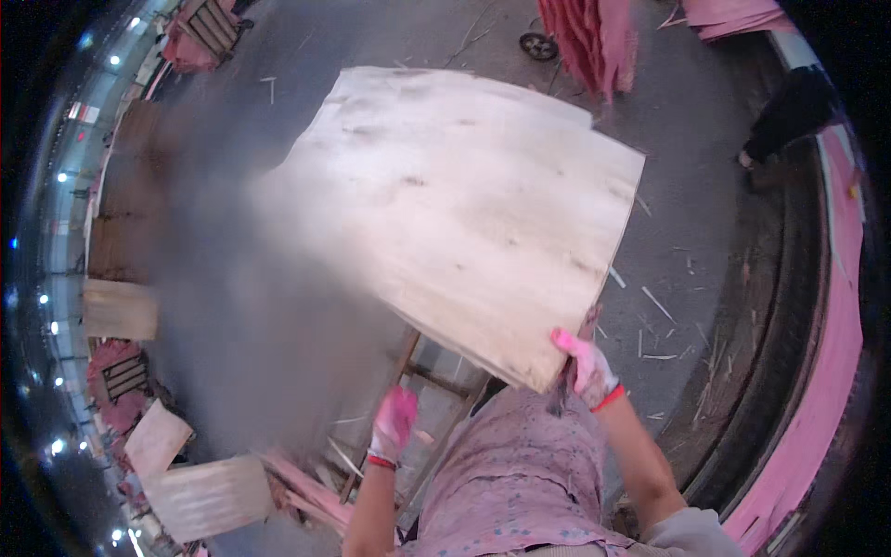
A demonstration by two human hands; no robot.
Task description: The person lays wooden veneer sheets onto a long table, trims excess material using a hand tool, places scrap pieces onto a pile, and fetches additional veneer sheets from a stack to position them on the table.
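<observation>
A large, pale wood veneer sheet [483, 204] with dark knots spreads out ahead of me. Its right and lower edges look layered, so more than one sheet may be there. My right hand [592, 369], in a pink-and-white glove with a red cuff, grips the near right corner, thumb on top and fingers hidden underneath. My left hand [393, 424], gloved the same way, is below the sheet's near edge, apart from it and over a wooden frame [436, 382]. Its fingers are too smeared to read. A grey blur hides the left part of the sheet.
Veneer scraps [657, 304] litter the dark floor at right. Pink sheets [594, 42] stand by a wheel [538, 45] at the far side. More veneer pieces [212, 497] lie at lower left. A person's dark-clothed leg [789, 111] shows at far right, beside a long pink stack [840, 306].
</observation>
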